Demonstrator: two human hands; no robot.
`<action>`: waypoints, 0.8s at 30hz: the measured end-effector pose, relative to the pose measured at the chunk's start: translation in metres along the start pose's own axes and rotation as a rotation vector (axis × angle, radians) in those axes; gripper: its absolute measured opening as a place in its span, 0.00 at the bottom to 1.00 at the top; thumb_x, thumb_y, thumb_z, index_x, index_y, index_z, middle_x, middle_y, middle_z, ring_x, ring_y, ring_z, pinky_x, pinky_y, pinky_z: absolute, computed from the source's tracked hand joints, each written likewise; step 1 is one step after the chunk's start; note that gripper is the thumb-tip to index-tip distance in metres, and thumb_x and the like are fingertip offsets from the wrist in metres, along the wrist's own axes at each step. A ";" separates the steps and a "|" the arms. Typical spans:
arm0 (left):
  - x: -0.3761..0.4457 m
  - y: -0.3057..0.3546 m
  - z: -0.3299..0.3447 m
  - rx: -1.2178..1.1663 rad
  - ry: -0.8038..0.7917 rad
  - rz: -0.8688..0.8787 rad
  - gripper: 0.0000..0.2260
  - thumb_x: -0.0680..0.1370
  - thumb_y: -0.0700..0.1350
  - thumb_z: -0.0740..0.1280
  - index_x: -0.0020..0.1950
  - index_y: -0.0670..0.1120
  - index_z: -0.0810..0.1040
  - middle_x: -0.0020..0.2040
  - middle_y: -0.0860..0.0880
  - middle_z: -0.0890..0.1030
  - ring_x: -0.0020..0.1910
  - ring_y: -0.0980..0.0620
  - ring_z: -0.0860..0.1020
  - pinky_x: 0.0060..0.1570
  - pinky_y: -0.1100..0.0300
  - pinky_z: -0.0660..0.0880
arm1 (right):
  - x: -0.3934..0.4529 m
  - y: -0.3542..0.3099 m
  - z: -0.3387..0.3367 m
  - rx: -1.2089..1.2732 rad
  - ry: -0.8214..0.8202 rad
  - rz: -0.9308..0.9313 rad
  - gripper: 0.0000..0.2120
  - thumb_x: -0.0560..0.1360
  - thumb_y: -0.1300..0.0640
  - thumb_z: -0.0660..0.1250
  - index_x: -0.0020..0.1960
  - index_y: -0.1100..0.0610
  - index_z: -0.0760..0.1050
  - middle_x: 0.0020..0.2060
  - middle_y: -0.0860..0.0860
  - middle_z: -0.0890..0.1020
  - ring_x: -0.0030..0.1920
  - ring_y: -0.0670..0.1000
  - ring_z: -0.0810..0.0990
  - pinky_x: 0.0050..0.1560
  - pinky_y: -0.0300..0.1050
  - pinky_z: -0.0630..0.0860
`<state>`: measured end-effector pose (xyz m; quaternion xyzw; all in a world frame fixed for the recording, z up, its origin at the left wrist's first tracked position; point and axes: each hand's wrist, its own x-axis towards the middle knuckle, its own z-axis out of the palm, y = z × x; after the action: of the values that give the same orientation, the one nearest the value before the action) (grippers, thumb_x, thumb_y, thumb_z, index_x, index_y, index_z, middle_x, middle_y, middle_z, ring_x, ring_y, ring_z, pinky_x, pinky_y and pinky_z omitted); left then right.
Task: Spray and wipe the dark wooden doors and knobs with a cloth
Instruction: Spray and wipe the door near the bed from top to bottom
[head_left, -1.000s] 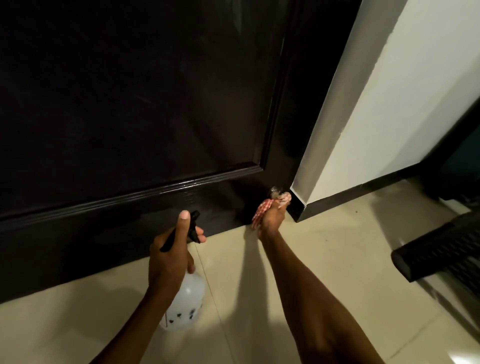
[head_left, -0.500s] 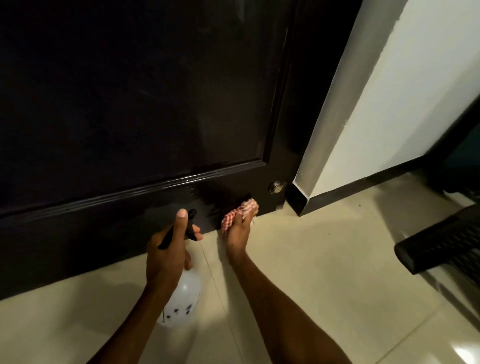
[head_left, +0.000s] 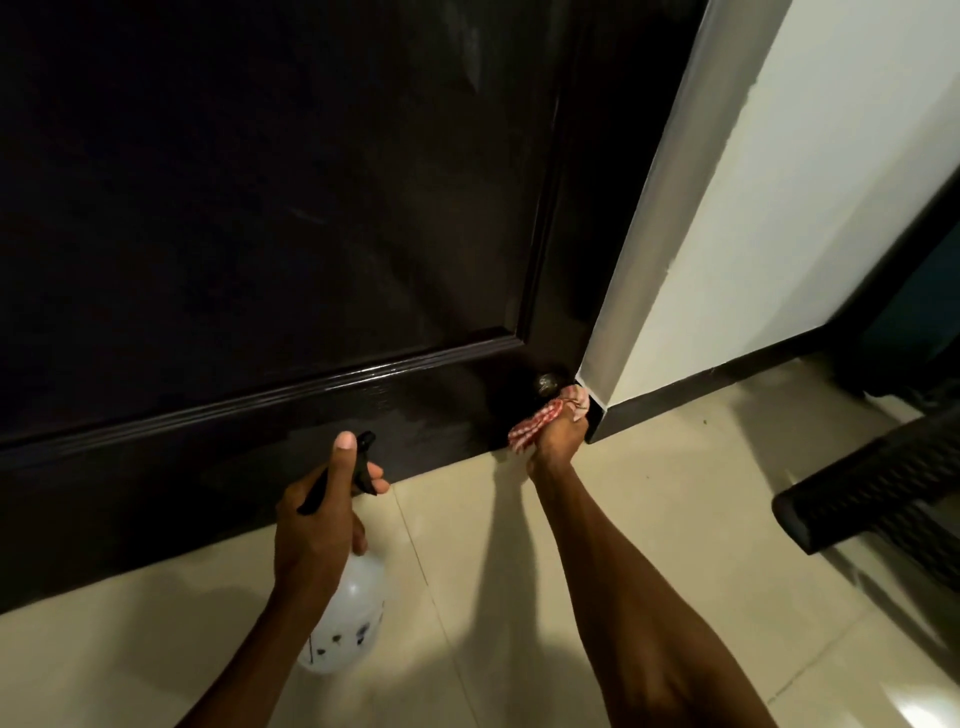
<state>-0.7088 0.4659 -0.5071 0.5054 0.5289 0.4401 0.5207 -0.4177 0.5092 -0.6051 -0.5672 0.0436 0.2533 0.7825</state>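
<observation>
Two hands: right hand (head_left: 558, 441) fingers pinch cloth (head_left: 535, 423) below knob (head_left: 546, 384); left hand (head_left: 322, 514) grips spray bottle (head_left: 348, 623).

One dark door (head_left: 270, 218) fills most of the view, with one raised panel in sight and one small round metal knob (head_left: 546, 383) low near its right edge. Two hands show: the left hand (head_left: 317, 525) and the right hand (head_left: 558, 439), each on one bare forearm. There is one spray bottle (head_left: 345, 623), white with a black trigger head, and one cloth (head_left: 535, 423), checked red and white. One pale wall (head_left: 810, 171) stands to the right, with one dark skirting strip (head_left: 727, 376) along its foot. One dark woven piece of furniture (head_left: 872, 488) sits at the right edge. One tiled floor (head_left: 649, 483) lies below.
</observation>
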 end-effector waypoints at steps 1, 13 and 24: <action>-0.001 0.000 0.001 0.002 -0.007 0.006 0.30 0.77 0.68 0.59 0.44 0.43 0.85 0.40 0.47 0.87 0.25 0.48 0.72 0.30 0.56 0.72 | 0.000 -0.007 0.004 0.016 -0.009 -0.016 0.20 0.85 0.47 0.58 0.71 0.59 0.71 0.63 0.55 0.79 0.61 0.55 0.79 0.64 0.51 0.74; -0.009 0.012 0.011 -0.003 -0.028 0.029 0.29 0.80 0.65 0.59 0.43 0.41 0.84 0.39 0.46 0.87 0.27 0.44 0.73 0.32 0.56 0.72 | -0.027 0.013 -0.007 -0.329 -0.046 -0.044 0.21 0.86 0.48 0.57 0.72 0.59 0.73 0.63 0.56 0.81 0.61 0.56 0.79 0.62 0.46 0.74; -0.018 0.018 -0.068 0.032 0.141 0.004 0.27 0.81 0.64 0.59 0.43 0.42 0.82 0.26 0.51 0.80 0.24 0.48 0.70 0.29 0.56 0.70 | -0.149 0.088 0.066 -0.335 -0.206 -0.529 0.24 0.85 0.55 0.60 0.80 0.55 0.62 0.80 0.49 0.60 0.80 0.47 0.57 0.78 0.49 0.59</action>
<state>-0.7760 0.4540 -0.4822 0.4826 0.5700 0.4673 0.4730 -0.6005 0.5375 -0.6053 -0.6510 -0.2268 0.1010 0.7173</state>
